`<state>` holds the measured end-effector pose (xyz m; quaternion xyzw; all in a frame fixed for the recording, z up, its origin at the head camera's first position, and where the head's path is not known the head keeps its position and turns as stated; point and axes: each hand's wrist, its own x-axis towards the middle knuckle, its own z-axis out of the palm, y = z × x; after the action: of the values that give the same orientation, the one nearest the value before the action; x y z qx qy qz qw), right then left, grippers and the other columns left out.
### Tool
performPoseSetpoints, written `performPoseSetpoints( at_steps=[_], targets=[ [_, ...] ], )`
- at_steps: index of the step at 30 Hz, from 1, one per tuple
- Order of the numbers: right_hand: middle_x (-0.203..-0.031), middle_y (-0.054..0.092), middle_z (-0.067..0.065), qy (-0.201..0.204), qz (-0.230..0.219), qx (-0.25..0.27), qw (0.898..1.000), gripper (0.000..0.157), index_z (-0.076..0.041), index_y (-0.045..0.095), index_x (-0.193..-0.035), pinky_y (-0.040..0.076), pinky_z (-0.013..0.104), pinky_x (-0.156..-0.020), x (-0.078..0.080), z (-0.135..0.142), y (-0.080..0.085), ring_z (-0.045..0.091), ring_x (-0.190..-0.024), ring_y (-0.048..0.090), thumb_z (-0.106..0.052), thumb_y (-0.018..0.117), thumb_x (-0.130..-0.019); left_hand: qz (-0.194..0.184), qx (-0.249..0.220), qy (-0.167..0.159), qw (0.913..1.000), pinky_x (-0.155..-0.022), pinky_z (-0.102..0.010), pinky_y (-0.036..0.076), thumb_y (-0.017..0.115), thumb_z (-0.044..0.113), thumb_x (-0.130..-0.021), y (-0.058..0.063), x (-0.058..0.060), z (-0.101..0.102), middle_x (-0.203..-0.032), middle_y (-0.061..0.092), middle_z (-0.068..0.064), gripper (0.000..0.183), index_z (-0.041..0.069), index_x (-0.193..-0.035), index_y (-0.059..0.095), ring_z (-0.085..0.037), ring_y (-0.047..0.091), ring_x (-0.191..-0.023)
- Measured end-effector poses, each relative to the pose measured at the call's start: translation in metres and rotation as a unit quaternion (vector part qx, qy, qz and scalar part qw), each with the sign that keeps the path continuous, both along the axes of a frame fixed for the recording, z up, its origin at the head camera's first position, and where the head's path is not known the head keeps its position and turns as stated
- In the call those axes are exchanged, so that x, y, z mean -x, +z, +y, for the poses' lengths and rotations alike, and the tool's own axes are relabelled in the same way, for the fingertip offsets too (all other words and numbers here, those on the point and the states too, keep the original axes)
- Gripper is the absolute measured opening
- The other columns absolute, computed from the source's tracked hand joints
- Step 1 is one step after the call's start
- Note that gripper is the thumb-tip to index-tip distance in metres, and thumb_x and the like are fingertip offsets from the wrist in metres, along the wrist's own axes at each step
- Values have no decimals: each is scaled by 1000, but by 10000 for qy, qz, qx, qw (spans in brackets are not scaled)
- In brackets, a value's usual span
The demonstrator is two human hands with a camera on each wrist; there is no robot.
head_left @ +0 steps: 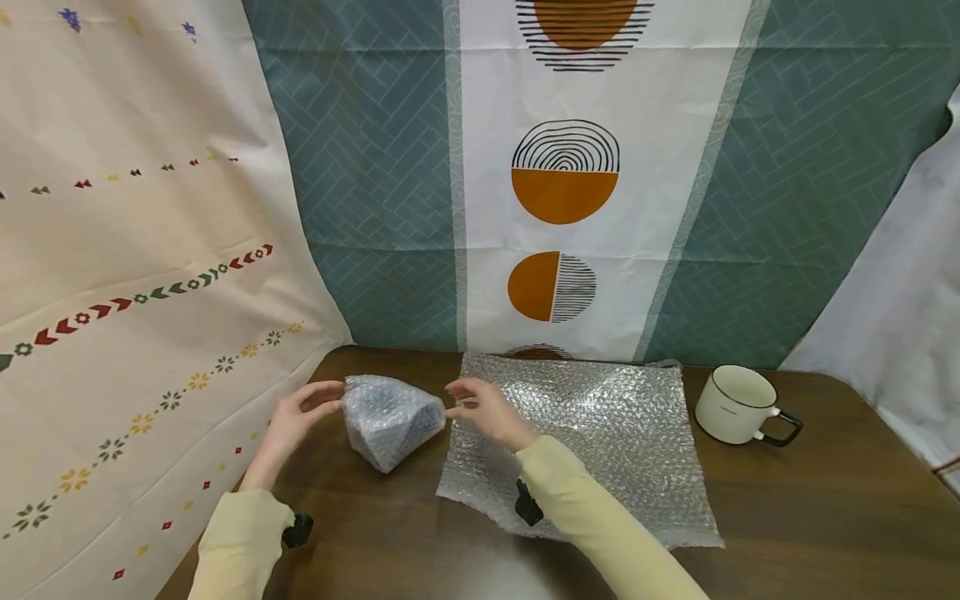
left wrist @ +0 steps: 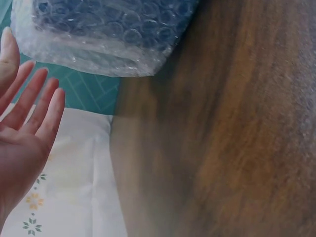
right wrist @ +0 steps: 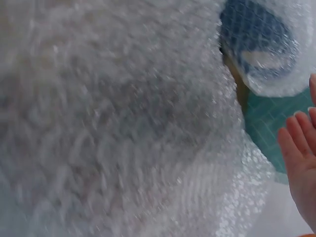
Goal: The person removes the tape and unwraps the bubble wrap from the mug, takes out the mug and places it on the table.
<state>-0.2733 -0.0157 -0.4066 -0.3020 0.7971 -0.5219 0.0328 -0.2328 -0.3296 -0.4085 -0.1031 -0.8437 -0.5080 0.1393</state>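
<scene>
A bubble-wrapped bundle (head_left: 390, 421) sits on the left part of the table. Through its film something blue shows, with a pale patch in the right wrist view; the film hides what kind of thing it is. My left hand (head_left: 302, 408) is at the bundle's left side, thumb and fingers spread apart. In the left wrist view its fingers (left wrist: 42, 106) are nearly straight beside the wrap. On the bundle's other side is my right hand (head_left: 491, 412), over the edge of a flat bubble wrap sheet (head_left: 600, 442). Its fingers (right wrist: 296, 136) look extended and hold nothing.
A cream mug (head_left: 737, 406) with a black handle stands to the right of the sheet on the brown wooden table (head_left: 840, 500). Patterned cloths hang behind the table (head_left: 375, 167) and along the left side (head_left: 150, 250); a white cloth (head_left: 900, 333) hangs on the right.
</scene>
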Motion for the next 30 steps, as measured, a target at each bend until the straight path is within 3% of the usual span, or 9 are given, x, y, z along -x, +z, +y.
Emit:
performPoseSetpoints(
  at_steps=[5,10,20,24,30],
  targets=[
    [-118,50,15,-31,-115,-154,9998,44,1,51,-122,40,38,-89,-3,-7,-6,31,-107,48,-9,66,-82,-301,-53,-141,9994,-78,-18,42,65,18,-85,-3,0,2,-117,55,-18,44,-1,-123,54,-24,51,-107],
    [-121,49,11,-118,-134,-321,9993,48,-4,49,-127,43,37,-85,-7,-15,-9,28,-104,51,-13,67,-83,-293,-159,-201,9992,-78,-18,42,65,14,-84,-6,1,3,-117,54,-21,44,-3,-123,53,-27,50,-106],
    [-115,55,7,-129,-262,-289,9992,49,-8,51,-127,46,27,-74,-6,-20,-14,24,-97,55,-9,67,-82,-637,-353,-473,9962,-77,-20,44,68,10,-81,-14,4,2,-118,50,-27,55,-8,-128,45,-7,51,-101],
    [-114,55,8,-88,-264,-287,9992,48,-10,52,-127,47,27,-71,-4,-22,-16,25,-95,55,-9,67,-82,-687,-406,-378,9961,-76,-19,44,68,10,-81,-14,3,3,-119,49,-27,56,-8,-128,45,-7,51,-101],
    [-116,55,8,-336,-141,-317,9988,45,-9,56,-124,47,26,-69,-4,-24,-18,22,-93,55,-9,67,-80,-634,-358,-145,9972,-75,-19,44,68,7,-81,-18,2,5,-115,52,-27,51,-9,-125,48,-8,53,-98]
  ],
)
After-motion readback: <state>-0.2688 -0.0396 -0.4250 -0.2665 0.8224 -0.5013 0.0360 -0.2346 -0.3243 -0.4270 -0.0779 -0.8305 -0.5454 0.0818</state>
